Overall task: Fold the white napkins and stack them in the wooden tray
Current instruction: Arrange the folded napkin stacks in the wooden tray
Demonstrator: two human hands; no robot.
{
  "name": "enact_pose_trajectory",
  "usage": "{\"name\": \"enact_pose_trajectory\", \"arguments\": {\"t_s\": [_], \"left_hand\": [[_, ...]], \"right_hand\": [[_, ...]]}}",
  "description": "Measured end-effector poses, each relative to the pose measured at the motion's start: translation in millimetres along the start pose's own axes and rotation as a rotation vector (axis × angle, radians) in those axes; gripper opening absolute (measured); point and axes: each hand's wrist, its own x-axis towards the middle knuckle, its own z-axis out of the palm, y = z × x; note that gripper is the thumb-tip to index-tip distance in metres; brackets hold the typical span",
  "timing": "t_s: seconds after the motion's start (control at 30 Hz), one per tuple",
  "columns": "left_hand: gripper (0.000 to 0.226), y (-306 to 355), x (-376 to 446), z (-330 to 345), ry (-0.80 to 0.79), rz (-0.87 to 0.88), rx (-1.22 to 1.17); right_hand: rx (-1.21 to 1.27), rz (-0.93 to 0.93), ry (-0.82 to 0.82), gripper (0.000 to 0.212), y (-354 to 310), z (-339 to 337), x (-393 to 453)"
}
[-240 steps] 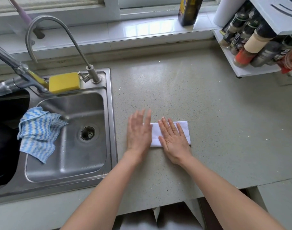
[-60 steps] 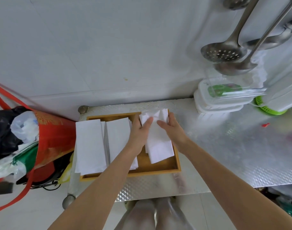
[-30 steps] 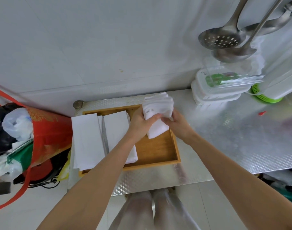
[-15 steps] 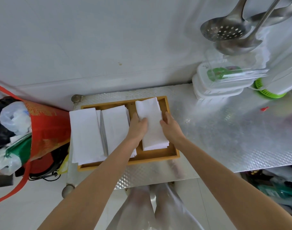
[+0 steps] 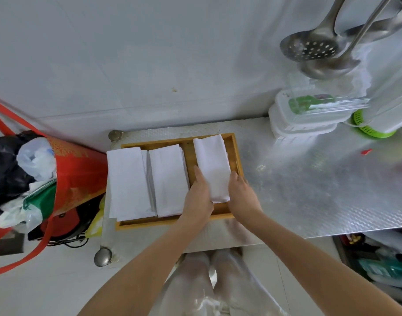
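I see an embossed metal table (image 5: 309,190) by a white tiled wall (image 5: 149,53); no writing is readable. Left hand (image 5: 199,197) & right hand (image 5: 242,195), fingers straight, press the sides of the right napkin stack (image 5: 212,165) inside the wooden tray (image 5: 172,221).

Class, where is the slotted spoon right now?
In the head view, the slotted spoon hangs at upper right against the wall, above the plastic containers.

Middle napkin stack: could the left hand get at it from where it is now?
Probably yes. The left hand rests at the right-hand stack, right beside the middle stack, whose top lies uncovered in the wooden tray.
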Motion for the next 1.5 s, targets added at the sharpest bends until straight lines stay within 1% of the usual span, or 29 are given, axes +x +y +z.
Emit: {"name": "enact_pose_trajectory", "arguments": {"t_s": [0.13,0.23,0.3,0.37,0.4,0.43,0.47,0.53,0.57,0.6,0.67,0.73,0.8,0.97,1.03,1.07,1.13,1.23,1.33,1.4,1.43,1.47,1.5], "left_hand": [[0.084,-1,0,2,0.038,-0.010,0.077],[0.076,0,-2,2,0.009,-0.040,0.091],[0.075,2,0,-4,-0.068,-0.036,0.070],[0.084,3,8,-19,-0.225,-0.054,-0.008],[0.085,3,17,-28,-0.273,-0.090,-0.071],[0.080,4,24,-38,-0.284,-0.145,-0.162],[0.072,6,33,-46,-0.256,-0.203,-0.280],[0.056,10,50,-51,-0.141,-0.271,-0.526],[0.053,13,57,-50,-0.087,-0.289,-0.622],[0.052,15,63,-47,-0.045,-0.296,-0.684],[0.054,15,72,-37,0.008,-0.301,-0.748],[0.051,13,75,-25,0.025,-0.295,-0.802],[0.043,11,72,-13,0.028,-0.251,-0.834],[0.045,15,67,-3,-0.001,-0.187,-0.820],[0.049,14,63,-4,0.000,-0.194,-0.822],[0.051,13,60,-5,-0.001,-0.203,-0.824],[0.054,10,50,-4,-0.019,-0.206,-0.843],[0.052,6,36,2,-0.036,-0.158,-0.839],[0.049,8,31,5,-0.040,-0.129,-0.852],[0.050,7,31,6,-0.041,-0.140,-0.837],[0.050,7,31,6,-0.042,-0.143,-0.829],[0.050,7,31,6,-0.044,-0.144,-0.825],[0.050,8,30,7,-0.046,-0.139,-0.831]], "right_hand": [[0.016,-0.001,0.078,0.057,-3,8,-4],[-0.015,-0.010,0.087,0.057,-3,10,-10],[-0.049,0.012,0.040,0.057,0,5,-11],[-0.008,0.020,-0.076,0.058,4,-11,-4],[0.073,0.007,-0.134,0.059,4,-22,4],[0.203,0.011,-0.169,0.058,6,-32,14],[0.372,0.038,-0.179,0.054,5,-43,26],[0.701,0.158,-0.182,0.043,2,-56,52],[0.827,0.204,-0.204,0.046,-1,-58,63],[0.910,0.249,-0.213,0.049,-5,-58,73],[0.981,0.300,-0.192,0.047,-10,-51,86],[1.011,0.293,-0.204,0.049,-13,-43,92],[1.012,0.299,-0.222,0.055,-13,-36,93],[1.033,0.227,-0.239,0.040,1,-47,84],[1.071,0.206,-0.240,0.032,5,-55,78],[1.093,0.196,-0.243,0.033,7,-56,76],[1.111,0.214,-0.266,0.047,8,-52,68],[1.072,0.323,-0.300,0.064,5,-31,52],[0.997,0.384,-0.295,0.070,2,-14,40],[1.036,0.385,-0.288,0.066,5,-14,38],[1.076,0.369,-0.276,0.059,8,-19,38],[1.111,0.349,-0.239,0.049,12,-25,40],[1.136,0.332,-0.167,0.042,17,-32,42]]}}
